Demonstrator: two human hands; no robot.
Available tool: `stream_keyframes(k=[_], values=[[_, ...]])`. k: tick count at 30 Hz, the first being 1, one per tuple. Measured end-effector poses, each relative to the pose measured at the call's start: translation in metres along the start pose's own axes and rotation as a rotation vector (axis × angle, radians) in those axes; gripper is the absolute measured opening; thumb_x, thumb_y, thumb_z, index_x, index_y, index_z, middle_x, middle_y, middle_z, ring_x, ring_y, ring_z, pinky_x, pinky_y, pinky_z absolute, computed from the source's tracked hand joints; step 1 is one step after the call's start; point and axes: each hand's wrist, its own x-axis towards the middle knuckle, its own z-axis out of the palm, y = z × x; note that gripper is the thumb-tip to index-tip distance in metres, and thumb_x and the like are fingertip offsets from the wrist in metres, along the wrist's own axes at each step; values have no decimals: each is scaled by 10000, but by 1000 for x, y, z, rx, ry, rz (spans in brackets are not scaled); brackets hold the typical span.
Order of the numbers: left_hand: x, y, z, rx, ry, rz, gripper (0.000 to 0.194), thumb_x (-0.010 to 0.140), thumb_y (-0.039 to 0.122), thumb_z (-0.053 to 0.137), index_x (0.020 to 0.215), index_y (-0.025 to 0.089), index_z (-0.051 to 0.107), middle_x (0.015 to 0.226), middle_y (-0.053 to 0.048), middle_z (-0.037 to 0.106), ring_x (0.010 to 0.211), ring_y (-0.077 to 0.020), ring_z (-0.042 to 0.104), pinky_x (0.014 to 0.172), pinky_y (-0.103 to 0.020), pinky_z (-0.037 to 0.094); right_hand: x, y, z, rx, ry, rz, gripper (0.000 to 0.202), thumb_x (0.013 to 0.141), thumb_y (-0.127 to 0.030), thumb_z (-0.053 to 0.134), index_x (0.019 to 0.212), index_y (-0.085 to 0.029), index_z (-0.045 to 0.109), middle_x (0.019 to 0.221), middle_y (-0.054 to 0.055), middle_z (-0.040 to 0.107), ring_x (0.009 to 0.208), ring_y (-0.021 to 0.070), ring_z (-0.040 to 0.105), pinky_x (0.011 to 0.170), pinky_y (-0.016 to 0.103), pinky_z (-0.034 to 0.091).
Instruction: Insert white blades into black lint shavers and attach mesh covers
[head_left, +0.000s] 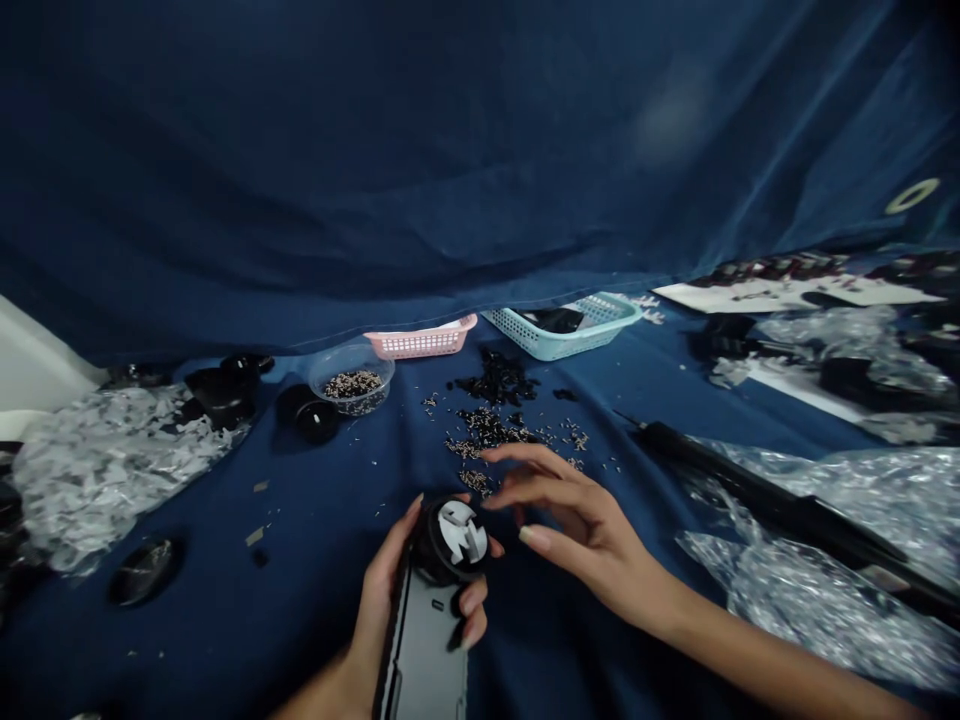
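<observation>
- Gripping a grey-and-black device (427, 650) in the head view, the left hand (375, 595) is closed around its upper end, thumb on the left side and fingertips showing along the right.
- The device is at the bottom centre, its long grey face running down out of view. A round black collar (429, 548) tops it, with a pale slotted insert (452, 522) set inside.
- The right hand (581, 525) hovers just beside the collar, fingers loosely bent and spread, thumb apart from them; whether something tiny sits at the fingertips, I cannot tell.
- Beyond the right hand, small screws (487, 428) lie scattered on blue cloth (300, 620), with a heap of small black parts (499, 378) just behind them.
- Left of these stands a clear bowl (380, 362) with more screws in it, a black round part (313, 418) beside it.
- Farther back are a pink basket (420, 343) and, to its right, a turquoise basket (559, 348) with something black inside. A dark blue curtain (450, 170) hangs over that side.
- On the far left lies a clear bag of pale pieces (112, 470), a dark oval part (146, 570) near it.
- To the right, a long black tool (720, 465) with a thin tip rests among crumpled clear plastic (825, 600).
</observation>
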Motion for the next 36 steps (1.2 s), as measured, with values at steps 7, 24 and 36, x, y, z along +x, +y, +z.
stream_keyframes(k=[7,24,36], values=[[0,3,0,0,-4,26,545,906,584,534,945,86,752,812,-101,661,568,-129,534,453,-229,407,14,0,11,14,-184,-24,442,888,-507,722,1300,-351,690,1506,88,451,1253,267,562,1037,448,506],[-8,8,22,205,311,-136,592,890,656,572,970,107,777,694,-81,727,587,-177,625,592,-262,477,9,7,23,63,-47,103,639,693,-404,912,1279,-281,691,1085,60,765,970,236,726,862,386,602],[-5,19,24,543,227,298,288,879,337,671,1097,181,775,1227,-87,732,1274,-270,564,1095,-349,410,11,18,10,165,-108,112,501,657,-331,931,1057,-189,667,1050,58,751,992,219,750,947,385,596]])
